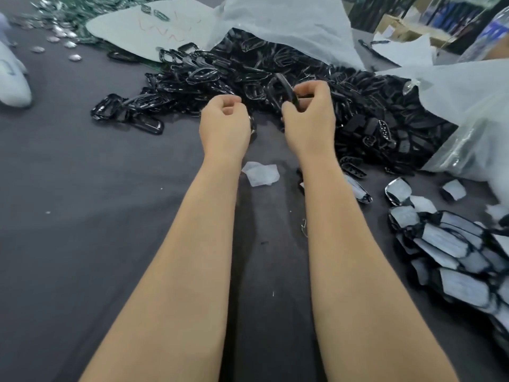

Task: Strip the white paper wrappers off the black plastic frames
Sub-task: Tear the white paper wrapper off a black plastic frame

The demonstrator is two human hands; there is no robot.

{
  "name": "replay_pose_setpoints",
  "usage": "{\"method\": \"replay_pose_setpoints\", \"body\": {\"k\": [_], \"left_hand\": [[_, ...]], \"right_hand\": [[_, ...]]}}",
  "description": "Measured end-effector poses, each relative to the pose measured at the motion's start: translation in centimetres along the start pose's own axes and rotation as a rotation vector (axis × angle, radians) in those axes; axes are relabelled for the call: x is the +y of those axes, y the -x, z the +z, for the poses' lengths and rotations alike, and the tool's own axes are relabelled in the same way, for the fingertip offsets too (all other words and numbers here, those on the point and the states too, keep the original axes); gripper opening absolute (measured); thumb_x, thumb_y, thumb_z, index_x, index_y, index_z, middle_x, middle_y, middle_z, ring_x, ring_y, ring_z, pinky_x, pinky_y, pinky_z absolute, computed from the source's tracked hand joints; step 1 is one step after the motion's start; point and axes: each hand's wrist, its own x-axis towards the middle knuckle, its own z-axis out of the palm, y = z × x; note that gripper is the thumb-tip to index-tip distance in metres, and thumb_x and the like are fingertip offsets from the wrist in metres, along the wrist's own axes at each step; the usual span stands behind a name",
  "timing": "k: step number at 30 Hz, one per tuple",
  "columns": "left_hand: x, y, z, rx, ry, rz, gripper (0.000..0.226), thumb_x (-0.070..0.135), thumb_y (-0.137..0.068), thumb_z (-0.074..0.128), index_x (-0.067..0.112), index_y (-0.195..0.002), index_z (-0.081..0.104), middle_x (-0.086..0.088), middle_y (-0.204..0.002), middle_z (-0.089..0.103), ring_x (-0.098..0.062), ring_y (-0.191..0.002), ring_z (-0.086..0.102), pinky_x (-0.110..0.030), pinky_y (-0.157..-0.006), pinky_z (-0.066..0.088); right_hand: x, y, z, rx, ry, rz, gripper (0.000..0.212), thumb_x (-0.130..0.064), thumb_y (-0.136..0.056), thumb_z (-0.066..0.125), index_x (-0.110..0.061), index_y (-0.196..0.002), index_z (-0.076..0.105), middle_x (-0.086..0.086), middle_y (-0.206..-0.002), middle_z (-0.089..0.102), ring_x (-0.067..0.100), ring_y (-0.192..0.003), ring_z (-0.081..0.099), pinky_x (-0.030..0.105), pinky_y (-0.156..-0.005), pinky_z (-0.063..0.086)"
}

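A black plastic frame (285,88), bare of paper, stands on edge in the right hand (308,117), whose fingers (311,88) curl round it and pinch it above the near edge of a big heap of unwrapped black frames (220,75). The left hand (224,119) is just beside it, apart from the frame. Its fingers (228,102) are curled into the palm, and whether they hold anything cannot be told. A loose white paper wrapper (260,173) lies on the dark grey counter (82,188) between the forearms. At the right edge, frames still in white paper (446,244) lie stacked together. Large white sheets (289,26) and a clear plastic bag (468,106) drape over the back of the heap.
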Motion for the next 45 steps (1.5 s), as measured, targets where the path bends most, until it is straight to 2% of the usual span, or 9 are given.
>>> {"method": "replay_pose_setpoints", "body": {"k": [6, 11, 13, 16, 25, 31, 36, 40, 45], "left_hand": [[1.0, 4.6, -0.2, -0.283, 0.004, 0.023, 0.026, 0.027, -0.098, 0.049, 0.013, -0.081, 0.064, 0.001, -0.069, 0.060, -0.015, -0.073, 0.058, -0.040, -0.088, 0.054], [-0.7, 7.1, -0.6, -0.272, 0.073, -0.022, 0.032, 0.016, -0.101, 0.043, -0.003, -0.092, 0.066, -0.020, -0.090, 0.067, -0.022, -0.080, 0.065, -0.039, -0.083, 0.056], [-1.7, 7.3, -0.8, -0.207, 0.149, -0.076, 0.033, 0.012, -0.103, 0.035, 0.004, -0.082, 0.059, -0.013, -0.079, 0.065, -0.008, -0.059, 0.064, -0.023, -0.063, 0.057], [-2.8, 7.6, -0.8, -0.120, 0.131, -0.061, 0.023, 0.010, -0.102, 0.034, 0.011, -0.086, 0.050, -0.009, -0.073, 0.065, 0.001, -0.038, 0.050, -0.014, -0.042, 0.042], [-2.5, 7.1, 0.9, -0.123, 0.156, 0.006, 0.014, 0.008, -0.099, 0.046, 0.016, -0.103, 0.056, 0.001, -0.082, 0.062, 0.001, -0.045, 0.053, -0.014, -0.050, 0.047], [-2.8, 6.7, 1.3, -0.151, 0.169, -0.028, 0.016, 0.002, -0.098, 0.044, 0.013, -0.109, 0.045, 0.003, -0.083, 0.065, 0.002, -0.048, 0.057, -0.014, -0.057, 0.052], [-3.0, 6.7, 1.6, -0.165, 0.199, -0.017, 0.013, 0.002, -0.097, 0.045, 0.013, -0.103, 0.047, -0.002, -0.084, 0.067, 0.002, -0.050, 0.059, -0.015, -0.056, 0.052], [-3.2, 6.7, 1.7, -0.211, 0.209, 0.003, 0.020, -0.001, -0.098, 0.040, 0.013, -0.106, 0.051, -0.004, -0.084, 0.066, 0.000, -0.055, 0.061, -0.017, -0.064, 0.055], [-3.1, 6.9, 1.9, -0.265, 0.197, 0.038, 0.024, -0.001, -0.098, 0.040, 0.012, -0.110, 0.056, -0.004, -0.082, 0.067, -0.002, -0.058, 0.063, -0.017, -0.065, 0.055]], "right_hand": [[-1.1, 5.1, -3.2, -0.103, 0.064, -0.143, 0.020, -0.007, -0.085, 0.061, -0.013, -0.104, 0.059, -0.011, -0.085, 0.060, 0.008, -0.084, 0.058, 0.010, -0.076, 0.043], [-0.1, 7.9, -4.1, -0.323, -0.129, -0.056, 0.029, 0.004, -0.086, 0.053, -0.009, -0.110, 0.065, 0.002, -0.098, 0.070, 0.012, -0.094, 0.066, 0.028, -0.090, 0.053], [0.8, 8.1, -4.8, -0.208, -0.225, 0.050, 0.025, 0.004, -0.089, 0.051, -0.011, -0.103, 0.065, 0.002, -0.093, 0.070, 0.012, -0.090, 0.067, 0.026, -0.088, 0.054], [2.8, 7.4, -6.4, 0.123, 0.120, 0.094, 0.026, -0.003, -0.089, 0.049, -0.013, -0.105, 0.068, 0.000, -0.099, 0.068, 0.017, -0.102, 0.063, 0.023, -0.091, 0.046], [6.2, 5.2, -7.4, 0.079, 0.565, 0.297, 0.034, -0.019, -0.103, 0.032, -0.011, -0.131, 0.049, 0.013, -0.131, 0.054, 0.033, -0.123, 0.046, 0.037, -0.097, 0.037], [6.0, 3.4, -7.5, 0.075, 0.639, 0.441, 0.031, -0.018, -0.098, 0.046, -0.014, -0.127, 0.053, 0.011, -0.135, 0.051, 0.033, -0.129, 0.041, 0.041, -0.104, 0.036], [6.1, 3.2, -7.4, 0.110, 0.587, 0.441, 0.030, -0.010, -0.092, 0.051, -0.018, -0.120, 0.059, 0.007, -0.130, 0.056, 0.029, -0.126, 0.045, 0.041, -0.106, 0.036], [4.7, 4.1, -7.4, 0.219, 0.246, 0.118, 0.016, -0.008, -0.094, 0.049, -0.016, -0.103, 0.060, 0.006, -0.104, 0.064, 0.023, -0.101, 0.060, 0.028, -0.089, 0.044], [2.4, 6.2, -6.7, -0.014, -0.038, 0.001, 0.015, -0.005, -0.089, 0.058, -0.020, -0.093, 0.060, 0.000, -0.082, 0.065, 0.015, -0.077, 0.067, 0.036, -0.081, 0.056]]}}
